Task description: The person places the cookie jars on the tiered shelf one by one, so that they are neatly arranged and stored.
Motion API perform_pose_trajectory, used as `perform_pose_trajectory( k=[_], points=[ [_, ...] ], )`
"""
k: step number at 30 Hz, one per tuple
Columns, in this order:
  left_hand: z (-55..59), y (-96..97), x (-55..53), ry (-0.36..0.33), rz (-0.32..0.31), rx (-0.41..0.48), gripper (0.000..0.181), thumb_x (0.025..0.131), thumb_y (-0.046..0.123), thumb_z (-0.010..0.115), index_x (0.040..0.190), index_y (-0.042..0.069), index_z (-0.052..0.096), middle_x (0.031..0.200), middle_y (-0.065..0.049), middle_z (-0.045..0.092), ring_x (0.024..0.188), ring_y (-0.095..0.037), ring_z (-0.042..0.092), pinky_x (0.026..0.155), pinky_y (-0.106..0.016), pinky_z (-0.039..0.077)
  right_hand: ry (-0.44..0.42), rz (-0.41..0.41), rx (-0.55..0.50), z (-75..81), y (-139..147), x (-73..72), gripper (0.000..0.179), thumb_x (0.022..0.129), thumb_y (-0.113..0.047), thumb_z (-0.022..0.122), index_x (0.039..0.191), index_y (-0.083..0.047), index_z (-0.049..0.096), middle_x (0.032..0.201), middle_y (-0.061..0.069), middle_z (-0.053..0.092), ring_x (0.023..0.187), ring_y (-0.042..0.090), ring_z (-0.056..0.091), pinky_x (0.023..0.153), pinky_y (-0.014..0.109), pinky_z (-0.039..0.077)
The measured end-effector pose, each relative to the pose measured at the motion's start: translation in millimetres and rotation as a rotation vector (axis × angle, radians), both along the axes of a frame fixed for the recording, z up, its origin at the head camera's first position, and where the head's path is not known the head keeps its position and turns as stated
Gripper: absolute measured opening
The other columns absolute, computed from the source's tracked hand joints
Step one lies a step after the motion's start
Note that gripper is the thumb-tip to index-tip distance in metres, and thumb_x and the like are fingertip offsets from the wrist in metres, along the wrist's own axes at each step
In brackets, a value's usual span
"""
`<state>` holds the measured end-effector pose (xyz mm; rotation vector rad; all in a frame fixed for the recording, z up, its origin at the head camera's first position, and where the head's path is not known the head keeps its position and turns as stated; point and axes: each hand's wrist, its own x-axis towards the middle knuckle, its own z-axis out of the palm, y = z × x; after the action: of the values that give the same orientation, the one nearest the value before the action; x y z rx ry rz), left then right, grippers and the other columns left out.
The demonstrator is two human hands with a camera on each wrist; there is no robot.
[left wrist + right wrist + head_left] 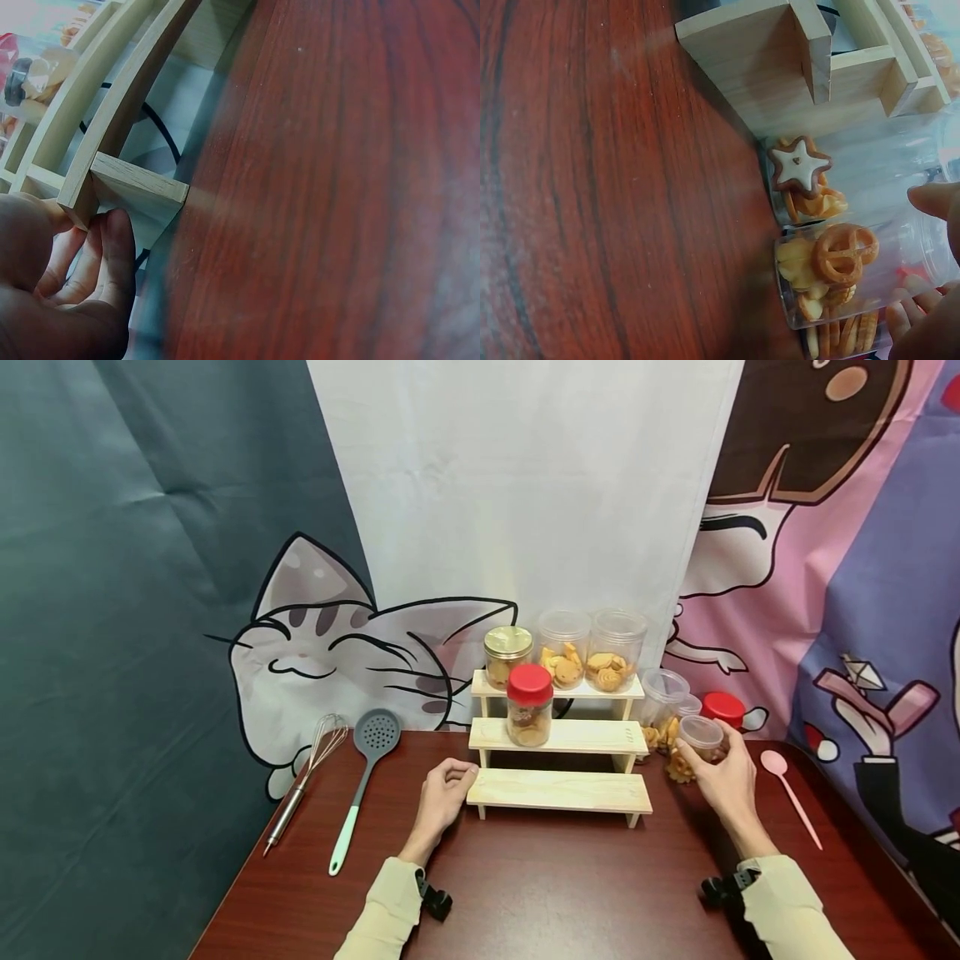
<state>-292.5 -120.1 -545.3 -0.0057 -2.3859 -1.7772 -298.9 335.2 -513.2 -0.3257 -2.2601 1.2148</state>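
My left hand (pixel 442 793) pinches the left end of the lowest board of a three-step wooden shelf (pixel 558 790). In the left wrist view, thumb and fingertips (pixel 116 236) meet around that board's corner. On the shelf's right side, my right hand (pixel 726 772) grips a clear-lidded jar (pixel 701 735) near its top, thumb on one side and fingers on the other. Pretzel-shaped biscuits (pixel 845 255) show inside it in the right wrist view. Beside it stands another clear jar (pixel 663 687), with a star-shaped cookie (pixel 800 166) seen low down.
On the top step stand a gold-lidded jar (pixel 508 652) and two clear-lidded cookie jars (pixel 562 647) (pixel 617 652). A red-lidded jar (pixel 529 706) occupies the middle step. Another red lid (pixel 723 708) shows behind my right hand. Whisk (pixel 307 781), slotted turner (pixel 363 785) and pink spoon (pixel 791 797) lie outward.
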Motion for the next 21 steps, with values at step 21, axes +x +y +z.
perform_pose_trajectory(
  k=[21],
  points=[
    [0.0,0.1,-0.2,0.011,-0.004,0.011,0.016,0.103,0.025,0.076,0.110,0.011,0.078,0.099,-0.009,0.082,0.082,-0.008,0.074,0.075,-0.021,0.055,0.183,0.060,-0.086,44.9,-19.8,29.2,0.071,0.085,-0.021,0.095,0.150,-0.023,0.064,0.125,-0.002,0.070,0.095,-0.001,0.064,0.080,0.007,0.045]
  ],
)
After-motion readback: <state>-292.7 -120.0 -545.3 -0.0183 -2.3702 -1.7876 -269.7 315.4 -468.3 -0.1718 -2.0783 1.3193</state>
